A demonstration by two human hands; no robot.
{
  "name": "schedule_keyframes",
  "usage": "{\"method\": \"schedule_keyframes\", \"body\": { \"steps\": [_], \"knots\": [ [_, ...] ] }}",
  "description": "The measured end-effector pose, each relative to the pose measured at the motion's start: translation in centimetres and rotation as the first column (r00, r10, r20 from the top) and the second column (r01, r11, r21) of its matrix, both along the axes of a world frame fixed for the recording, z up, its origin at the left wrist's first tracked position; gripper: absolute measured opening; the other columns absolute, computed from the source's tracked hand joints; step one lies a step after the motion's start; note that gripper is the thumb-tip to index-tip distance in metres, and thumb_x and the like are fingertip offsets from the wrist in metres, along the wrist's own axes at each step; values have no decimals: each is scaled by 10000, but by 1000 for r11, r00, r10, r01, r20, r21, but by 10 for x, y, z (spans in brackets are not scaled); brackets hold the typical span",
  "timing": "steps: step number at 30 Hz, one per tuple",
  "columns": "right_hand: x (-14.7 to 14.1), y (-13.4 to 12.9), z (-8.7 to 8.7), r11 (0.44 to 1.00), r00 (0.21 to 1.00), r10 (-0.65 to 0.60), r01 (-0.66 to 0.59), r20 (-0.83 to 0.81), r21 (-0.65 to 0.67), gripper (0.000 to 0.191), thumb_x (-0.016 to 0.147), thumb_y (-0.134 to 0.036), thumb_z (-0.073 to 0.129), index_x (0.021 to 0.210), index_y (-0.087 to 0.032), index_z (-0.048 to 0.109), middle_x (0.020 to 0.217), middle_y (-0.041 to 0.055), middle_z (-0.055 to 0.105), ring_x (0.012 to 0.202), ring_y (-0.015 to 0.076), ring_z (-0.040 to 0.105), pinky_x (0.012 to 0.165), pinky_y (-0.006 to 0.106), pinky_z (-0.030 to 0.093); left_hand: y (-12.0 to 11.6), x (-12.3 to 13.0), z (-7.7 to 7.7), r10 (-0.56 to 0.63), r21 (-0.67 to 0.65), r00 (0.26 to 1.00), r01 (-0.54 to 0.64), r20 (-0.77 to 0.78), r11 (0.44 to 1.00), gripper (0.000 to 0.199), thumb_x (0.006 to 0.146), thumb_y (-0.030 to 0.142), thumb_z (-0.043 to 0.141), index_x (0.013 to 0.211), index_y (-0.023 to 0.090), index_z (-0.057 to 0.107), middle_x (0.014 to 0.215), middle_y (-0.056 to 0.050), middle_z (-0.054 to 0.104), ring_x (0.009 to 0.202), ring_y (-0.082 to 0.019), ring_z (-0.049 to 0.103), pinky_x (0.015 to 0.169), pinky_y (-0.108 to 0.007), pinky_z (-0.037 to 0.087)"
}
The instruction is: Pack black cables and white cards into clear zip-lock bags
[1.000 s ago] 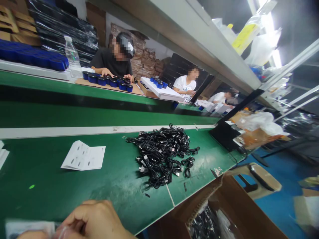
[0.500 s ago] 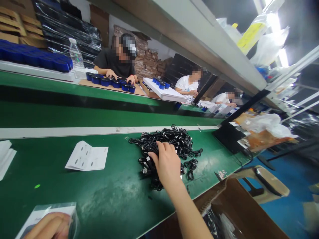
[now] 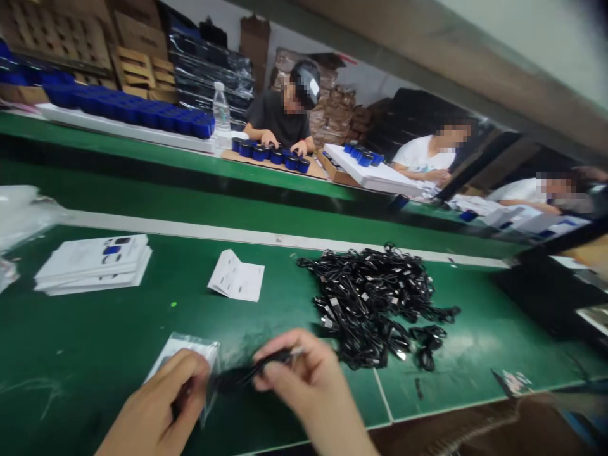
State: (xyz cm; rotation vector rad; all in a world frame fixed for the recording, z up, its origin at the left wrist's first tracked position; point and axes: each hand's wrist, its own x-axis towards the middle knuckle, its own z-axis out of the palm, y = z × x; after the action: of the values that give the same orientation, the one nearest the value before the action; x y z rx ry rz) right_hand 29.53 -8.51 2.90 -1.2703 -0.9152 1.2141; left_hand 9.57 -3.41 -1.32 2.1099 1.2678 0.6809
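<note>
Right hand (image 3: 304, 380) is pinching one coiled black cable (image 3: 247, 377) between thumb and fingers, its long axis running sideways near the green table's (image 3: 85, 361) front edge; the coil's left end sits against one clear plastic bag (image 3: 190, 358), so the left hand (image 3: 156, 408), curled round that bag, is nearer that end; one big heap of black cables (image 3: 375, 304), too tangled to count, sits just right; behind lie one folded leaflet (image 3: 236, 275) and one leaflet stack (image 3: 92, 265); across the way, one co-worker in a dark shirt (image 3: 275, 120) and two in white shirts (image 3: 422, 155) (image 3: 520, 193) sit at the far bench.
</note>
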Motion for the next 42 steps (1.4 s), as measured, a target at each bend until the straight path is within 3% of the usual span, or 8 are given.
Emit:
{"method": "schedule_keyframes", "body": {
  "steps": [8, 15, 20, 24, 27, 32, 37, 42],
  "knots": [
    [-30, -2, -34, 969, 819, -52, -97, 572, 228, 241, 792, -40, 523, 892, -184, 688, 830, 40, 710, 777, 157, 671, 720, 222, 507, -1, -6, 3, 8, -157, 999, -1, 42, 988, 247, 913, 403, 399, 797, 258, 561, 940, 3, 608, 683, -110, 630, 609, -161, 513],
    [-48, -6, -48, 923, 687, -313, 58, 656, 380, 191, 813, -140, 555, 848, -195, 734, 742, 49, 554, 619, 155, 556, 552, 263, 471, -14, -3, -10, 12, 346, 1000, -4, -21, 938, 87, 860, 264, 490, 860, 260, 576, 1127, -53, 499, 1021, -193, 576, 814, -277, 504],
    [-59, -3, -49, 991, 922, -108, 71, 371, 111, 215, 837, -330, 588, 867, -172, 731, 733, 27, 552, 500, 106, 541, 449, 218, 474, -21, -2, -11, 53, 295, 998, -40, -38, 955, 119, 880, 273, 454, 880, 265, 573, 1189, -57, 457, 1042, -216, 534, 834, -352, 478],
    [-48, 2, -37, 981, 984, 170, -164, 50, -100, 407, 837, -515, 565, 911, -143, 714, 595, -8, 540, 400, 87, 508, 392, 195, 466, -23, -4, -9, 82, 177, 997, -78, -15, 981, 145, 908, 301, 421, 853, 267, 552, 1206, -30, 437, 1046, -183, 541, 817, -300, 470],
    [-44, -1, -32, 987, 939, 137, -155, 317, 33, 347, 910, -428, 489, 1006, -167, 698, 713, 48, 606, 578, 150, 604, 557, 263, 534, -25, -3, -7, 47, 176, 999, -51, 26, 983, 109, 902, 277, 437, 889, 277, 545, 1204, -13, 440, 1086, -168, 525, 859, -269, 442],
    [-46, -14, -31, 958, 555, -89, -179, 827, 223, 466, 936, -292, 378, 1366, -127, 450, 898, 148, 636, 687, 244, 647, 604, 358, 559, -28, -1, -3, 105, 120, 992, -114, 74, 986, 125, 910, 306, 422, 866, 276, 535, 1220, -2, 438, 1078, -171, 527, 855, -276, 427],
    [-45, -16, -36, 921, 719, -115, -181, 686, 345, 355, 894, -408, 499, 1068, -133, 643, 798, 95, 649, 583, 175, 647, 538, 252, 555, -24, -6, -9, 40, 127, 999, -43, 23, 991, 99, 908, 286, 431, 912, 283, 531, 1217, -11, 423, 1099, -167, 522, 859, -270, 459],
    [-49, -10, -43, 785, 679, -371, -134, 633, 604, 218, 952, -181, 437, 919, -172, 652, 935, 88, 704, 815, 159, 671, 724, 210, 536, -26, 0, -7, 66, 79, 997, -68, 33, 995, 115, 896, 283, 445, 851, 265, 550, 1218, -21, 439, 1084, -174, 531, 866, -268, 454]
  ]
}}
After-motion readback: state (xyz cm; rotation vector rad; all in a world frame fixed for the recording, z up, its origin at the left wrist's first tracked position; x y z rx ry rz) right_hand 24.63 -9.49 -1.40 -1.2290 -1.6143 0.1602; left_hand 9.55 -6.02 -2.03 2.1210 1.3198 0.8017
